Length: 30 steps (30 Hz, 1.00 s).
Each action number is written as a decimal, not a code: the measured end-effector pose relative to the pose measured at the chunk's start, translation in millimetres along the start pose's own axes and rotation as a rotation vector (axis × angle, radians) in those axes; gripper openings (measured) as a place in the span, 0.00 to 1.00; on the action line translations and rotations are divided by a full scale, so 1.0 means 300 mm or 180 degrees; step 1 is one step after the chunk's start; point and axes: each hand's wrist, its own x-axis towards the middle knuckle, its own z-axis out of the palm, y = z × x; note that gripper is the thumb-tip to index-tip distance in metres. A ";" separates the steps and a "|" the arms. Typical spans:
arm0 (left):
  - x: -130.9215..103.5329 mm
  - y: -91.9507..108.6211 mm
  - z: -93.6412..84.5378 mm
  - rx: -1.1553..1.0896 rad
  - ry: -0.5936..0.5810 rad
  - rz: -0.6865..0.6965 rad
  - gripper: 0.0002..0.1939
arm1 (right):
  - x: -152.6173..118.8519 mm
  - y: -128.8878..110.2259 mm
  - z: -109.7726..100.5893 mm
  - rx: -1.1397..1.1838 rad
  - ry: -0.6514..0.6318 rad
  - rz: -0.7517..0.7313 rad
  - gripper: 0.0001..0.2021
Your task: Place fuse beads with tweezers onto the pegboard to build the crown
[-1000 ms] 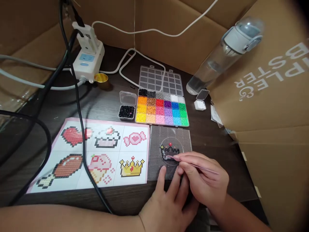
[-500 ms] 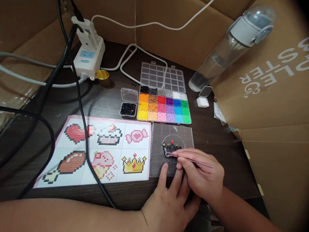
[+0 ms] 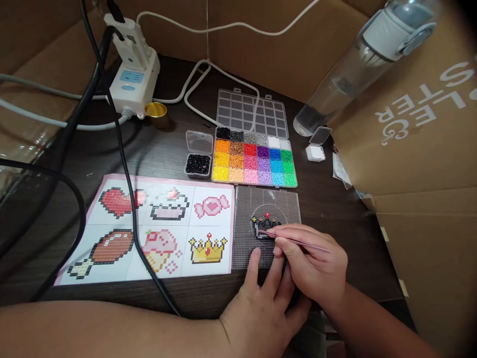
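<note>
A pair of pink tweezers is pinched in my right hand, its tip at the beads on a clear pegboard. Those beads form a partly filled crown shape with a black outline, a red bead on top and a yellow one at the left. My left hand lies with fingers spread, fingertips at the pegboard's near edge, partly under my right hand. Left of the board is a pattern sheet of pixel pictures, with a printed crown nearest. Whether the tweezers grip a bead is too small to tell.
Behind the board stands an open bead case of many colours, beside a small box of black beads. A gold cup, a power strip and a water bottle stand farther back. A black cable crosses the sheet.
The tweezer tip has shifted slightly among the beads in the crown. The whole view has moved a little; my left hand keeps its place on the board.
</note>
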 end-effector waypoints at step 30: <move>0.000 -0.003 -0.002 -0.0057 -0.0055 -0.0026 0.22 | 0.007 -0.014 -0.001 0.0070 -0.0028 0.0047 0.10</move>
